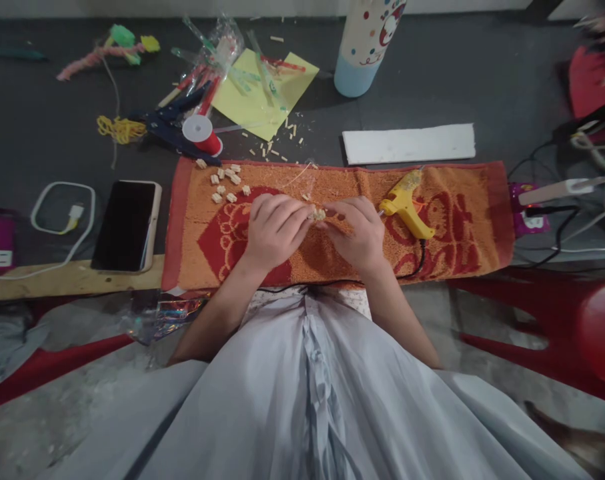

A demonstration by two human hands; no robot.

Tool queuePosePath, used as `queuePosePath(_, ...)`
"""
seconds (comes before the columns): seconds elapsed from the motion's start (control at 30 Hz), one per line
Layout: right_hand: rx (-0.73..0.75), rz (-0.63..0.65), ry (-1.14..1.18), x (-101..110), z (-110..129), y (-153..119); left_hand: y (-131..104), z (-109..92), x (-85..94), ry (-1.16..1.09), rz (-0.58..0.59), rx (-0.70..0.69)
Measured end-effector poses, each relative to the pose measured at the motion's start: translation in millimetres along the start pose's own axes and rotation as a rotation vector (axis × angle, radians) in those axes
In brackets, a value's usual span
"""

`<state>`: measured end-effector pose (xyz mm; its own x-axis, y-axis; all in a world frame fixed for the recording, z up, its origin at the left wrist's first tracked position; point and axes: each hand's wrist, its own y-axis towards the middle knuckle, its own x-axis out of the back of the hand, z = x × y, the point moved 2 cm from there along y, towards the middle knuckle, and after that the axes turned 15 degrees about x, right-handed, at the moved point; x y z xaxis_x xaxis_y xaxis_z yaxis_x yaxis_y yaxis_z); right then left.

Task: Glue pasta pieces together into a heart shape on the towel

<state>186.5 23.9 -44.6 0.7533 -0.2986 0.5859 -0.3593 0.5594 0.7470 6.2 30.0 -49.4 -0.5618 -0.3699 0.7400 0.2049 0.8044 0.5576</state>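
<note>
Between the fingertips of both my hands is a small cluster of pale wooden pieces [319,214], held just above an orange and red towel [342,260]. My left hand [278,227] pinches it from the left, fingers bent over. From the right, my right hand [358,230] closes thumb and forefinger on its other side. Similar small wooden clusters [231,175] lie on the towel's upper left. A yellow hot glue gun [407,205] rests on the towel just right of my right hand, its black cord trailing toward the front edge. Fine detail of the held piece is too small to tell.
Small wooden bits [269,148] are scattered beyond the towel, near yellow paper [242,87], a red thread spool [202,135] and dark blue pliers [167,123]. A phone [127,227] lies left. A white strip [409,144] and a bottle [365,50] stand behind; cables [557,233] run at right.
</note>
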Motion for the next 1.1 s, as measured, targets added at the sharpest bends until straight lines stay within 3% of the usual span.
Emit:
queuePosePath(0.13,-0.011,-0.054,0.089,12,13,8,-2,-5,13.0,-0.017,-0.111,-0.008)
queuePosePath(0.27,-0.036,-0.086,0.164,22,25,14,-2,-10,23.7,0.059,-0.100,0.003)
queuePosePath(0.47,0.006,-0.176,0.249,32,36,25,-3,-18,40.9,-0.079,-0.265,-0.133)
queuePosePath(0.7,-0.007,-0.150,0.225,36,41,29,-7,-15,46.9,-0.064,0.016,0.026)
queuePosePath(0.9,0.032,-0.206,0.292,35,42,30,-7,-18,48.2,-0.024,0.001,0.021)
queuePosePath(1.1,-0.018,-0.176,0.270,34,38,27,-3,-16,40.7,-0.090,0.109,0.124)
